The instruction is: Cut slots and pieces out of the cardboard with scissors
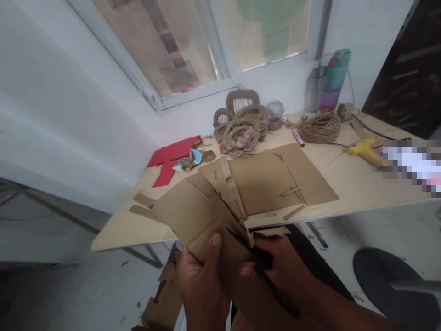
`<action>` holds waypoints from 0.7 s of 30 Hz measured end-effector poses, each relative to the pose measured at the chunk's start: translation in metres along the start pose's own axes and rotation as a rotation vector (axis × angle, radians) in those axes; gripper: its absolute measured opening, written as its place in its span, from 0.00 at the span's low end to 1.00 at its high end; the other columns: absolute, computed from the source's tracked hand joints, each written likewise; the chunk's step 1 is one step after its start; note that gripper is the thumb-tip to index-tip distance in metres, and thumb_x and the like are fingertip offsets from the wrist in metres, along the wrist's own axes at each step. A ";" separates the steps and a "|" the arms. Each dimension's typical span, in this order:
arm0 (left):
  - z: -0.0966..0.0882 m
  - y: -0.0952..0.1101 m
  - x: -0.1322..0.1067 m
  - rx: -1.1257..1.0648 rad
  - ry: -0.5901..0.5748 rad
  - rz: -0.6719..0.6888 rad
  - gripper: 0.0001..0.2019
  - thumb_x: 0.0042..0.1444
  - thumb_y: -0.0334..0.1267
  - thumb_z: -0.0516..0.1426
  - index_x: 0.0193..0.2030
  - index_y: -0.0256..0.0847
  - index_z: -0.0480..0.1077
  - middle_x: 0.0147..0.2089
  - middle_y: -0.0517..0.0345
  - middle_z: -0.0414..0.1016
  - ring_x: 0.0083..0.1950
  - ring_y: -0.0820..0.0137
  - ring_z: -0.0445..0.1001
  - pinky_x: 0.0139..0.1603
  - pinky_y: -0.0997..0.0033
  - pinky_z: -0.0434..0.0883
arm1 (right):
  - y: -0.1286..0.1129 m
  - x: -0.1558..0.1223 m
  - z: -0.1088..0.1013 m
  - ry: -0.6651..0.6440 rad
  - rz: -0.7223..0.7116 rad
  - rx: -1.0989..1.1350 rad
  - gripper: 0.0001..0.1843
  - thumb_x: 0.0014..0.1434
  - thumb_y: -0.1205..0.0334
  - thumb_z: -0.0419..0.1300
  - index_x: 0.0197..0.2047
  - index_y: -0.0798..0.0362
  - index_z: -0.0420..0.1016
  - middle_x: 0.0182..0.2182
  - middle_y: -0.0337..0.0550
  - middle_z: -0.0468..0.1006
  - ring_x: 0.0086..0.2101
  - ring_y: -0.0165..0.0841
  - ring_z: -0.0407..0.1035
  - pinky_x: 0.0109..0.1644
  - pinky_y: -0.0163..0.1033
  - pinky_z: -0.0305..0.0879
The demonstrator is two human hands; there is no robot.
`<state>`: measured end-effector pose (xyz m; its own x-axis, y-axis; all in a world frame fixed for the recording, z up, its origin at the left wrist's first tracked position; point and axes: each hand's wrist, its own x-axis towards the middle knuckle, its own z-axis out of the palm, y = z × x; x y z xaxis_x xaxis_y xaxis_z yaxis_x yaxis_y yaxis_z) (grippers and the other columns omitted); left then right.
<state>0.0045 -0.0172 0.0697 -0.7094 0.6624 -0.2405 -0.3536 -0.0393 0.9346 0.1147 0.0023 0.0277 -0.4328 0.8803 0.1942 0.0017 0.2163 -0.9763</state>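
Observation:
My left hand (203,271) grips a piece of brown cardboard (186,207), thumb on top and fingers underneath. The cardboard is tilted over the table's front edge and comes down toward my lap. On its right side, my right hand (279,262) is closed around dark-handled scissors (275,289). Their dark blades lie at a cut in the cardboard, and a narrow strip (248,232) curls up beside it. Part of the scissors is hidden by my fingers and shadow.
A larger cardboard sheet (265,179) with scraps lies on the table (347,165). Behind stand woven-looking cord ornaments (241,133), a small fan (276,109) and a coil of cord (320,128). A yellow glue gun (365,149) is right, red sheets (174,151) left. A round stool (389,285) stands lower right.

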 end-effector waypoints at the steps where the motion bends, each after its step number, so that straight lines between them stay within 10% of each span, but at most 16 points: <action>1: 0.001 0.000 -0.001 0.000 0.004 0.003 0.18 0.38 0.35 0.66 0.38 0.41 0.69 0.27 0.61 0.78 0.22 0.71 0.74 0.18 0.77 0.71 | 0.000 0.000 0.000 0.004 -0.001 -0.044 0.16 0.53 0.48 0.62 0.35 0.52 0.80 0.35 0.44 0.81 0.40 0.41 0.73 0.51 0.41 0.64; 21: -0.003 -0.001 0.021 -0.123 -0.175 -0.040 0.23 0.36 0.34 0.69 0.43 0.40 0.73 0.33 0.57 0.80 0.30 0.70 0.78 0.32 0.75 0.75 | 0.012 -0.011 -0.004 -0.062 0.177 -0.241 0.18 0.53 0.51 0.61 0.45 0.48 0.77 0.37 0.45 0.83 0.40 0.42 0.76 0.43 0.40 0.69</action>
<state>-0.0119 -0.0056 0.0631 -0.5803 0.7848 -0.2177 -0.4587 -0.0940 0.8836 0.1228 -0.0036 0.0141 -0.4604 0.8877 0.0093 0.2927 0.1617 -0.9424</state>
